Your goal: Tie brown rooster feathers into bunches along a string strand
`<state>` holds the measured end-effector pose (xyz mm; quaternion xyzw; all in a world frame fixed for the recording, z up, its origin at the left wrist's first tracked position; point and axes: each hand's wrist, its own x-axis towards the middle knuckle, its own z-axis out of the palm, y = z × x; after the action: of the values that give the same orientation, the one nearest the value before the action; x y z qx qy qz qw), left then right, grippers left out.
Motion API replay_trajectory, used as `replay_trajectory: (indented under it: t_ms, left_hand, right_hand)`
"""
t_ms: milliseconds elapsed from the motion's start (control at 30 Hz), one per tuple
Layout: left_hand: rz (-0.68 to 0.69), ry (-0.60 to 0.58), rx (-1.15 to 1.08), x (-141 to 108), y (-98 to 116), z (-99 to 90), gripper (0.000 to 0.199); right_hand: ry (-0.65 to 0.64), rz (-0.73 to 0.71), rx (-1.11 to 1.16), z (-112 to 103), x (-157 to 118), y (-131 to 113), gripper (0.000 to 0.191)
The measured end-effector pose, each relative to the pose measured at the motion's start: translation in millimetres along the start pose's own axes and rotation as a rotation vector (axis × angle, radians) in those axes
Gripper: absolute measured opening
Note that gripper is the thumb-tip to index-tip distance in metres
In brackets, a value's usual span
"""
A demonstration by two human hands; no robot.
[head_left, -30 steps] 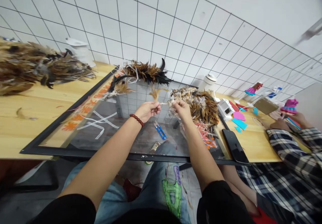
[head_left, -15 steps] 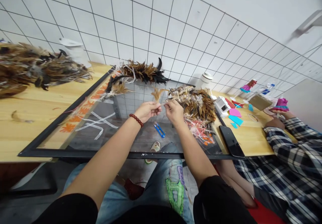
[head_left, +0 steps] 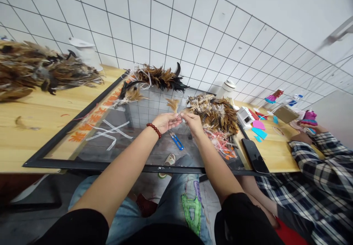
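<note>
My left hand (head_left: 167,121), with a red bead bracelet at the wrist, pinches the base of a small tuft of light brown feathers (head_left: 173,103) that points up. My right hand (head_left: 193,123) meets it from the right, fingertips pressed together; what they hold is too small to make out. Below both hands, blue thread snips (head_left: 177,142) lie on the black-framed glass panel (head_left: 110,167). A heap of brown feathers (head_left: 217,114) is right beside my right hand, with pink and white strands (head_left: 222,142) in front of it.
White strips (head_left: 113,132) lie crossed on the glass at left. Dark feathers (head_left: 162,76) line the back edge; a large feather pile (head_left: 46,68) is far left. A phone (head_left: 255,157), white device (head_left: 245,117) and white jar (head_left: 226,87) stand right. A person in a plaid sleeve (head_left: 328,157) sits further right.
My hands have come together, the right fingertips now meeting the left ones. The view has shifted slightly. The person's hands at right have moved a little with the pink item.
</note>
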<state>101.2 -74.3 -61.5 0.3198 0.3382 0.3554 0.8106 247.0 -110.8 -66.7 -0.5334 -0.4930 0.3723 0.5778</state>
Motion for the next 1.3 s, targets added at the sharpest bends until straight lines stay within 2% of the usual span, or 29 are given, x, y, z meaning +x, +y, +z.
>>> replay_trajectory:
  t_ms: [100, 233, 300, 367, 467, 533, 633, 733, 867, 933, 1000, 1167, 1300]
  left_hand:
    - [-0.005, -0.006, 0.059, -1.9, 0.0, 2.2, 0.010]
    - [-0.020, -0.056, 0.161, -5.3, -0.8, 5.6, 0.011]
    - [-0.026, -0.061, 0.209, -6.7, -0.7, 7.0, 0.011]
    - [0.025, -0.037, 0.208, -7.3, 0.6, 7.6, 0.010]
    - [0.159, 0.052, 0.091, -6.4, 4.3, 6.1, 0.007]
    - [0.203, 0.121, 0.018, -5.0, 6.3, 3.9, 0.005]
    - [0.221, 0.194, -0.019, -2.8, 6.7, 1.2, 0.004]
    - [0.226, 0.204, -0.025, -1.8, 5.5, 0.5, 0.003]
    - [0.223, 0.197, -0.026, -2.6, 5.5, 2.0, 0.004]
    - [0.210, 0.195, -0.015, -3.5, 6.0, 3.0, 0.005]
    - [0.201, 0.193, -0.003, -4.3, 6.2, 4.0, 0.006]
    - [0.154, 0.165, 0.039, -7.1, 5.0, 6.6, 0.004]
    - [0.025, 0.024, 0.063, -9.1, 3.6, 7.8, 0.006]
  right_hand:
    - [-0.041, -0.043, -0.073, -1.7, -1.3, -0.1, 0.031]
    - [-0.112, 0.013, -0.061, -4.7, -0.9, -1.1, 0.030]
    - [-0.106, 0.018, -0.070, -8.7, 2.5, -1.6, 0.031]
    - [0.008, -0.049, -0.113, -16.8, 7.7, -1.9, 0.033]
    - [0.263, -0.171, -0.308, -34.4, 13.9, -2.2, 0.030]
    - [0.298, -0.213, -0.568, -44.3, 13.9, -2.5, 0.024]
    - [0.119, -0.304, -0.931, -48.8, 8.9, -3.9, 0.022]
    - [-0.107, -0.379, -1.090, -43.9, 3.4, -5.9, 0.023]
    - [-0.216, -0.318, -1.265, -39.7, -0.4, -7.5, 0.021]
    - [-0.236, -0.268, -1.364, -40.6, -1.5, -8.7, 0.017]
    - [-0.198, -0.279, -1.420, -41.8, -2.4, -10.7, 0.017]
    - [-0.076, -0.507, -1.363, -38.5, -5.4, -17.1, 0.020]
    - [-0.059, -0.653, -1.330, -32.7, -9.8, -20.4, 0.022]
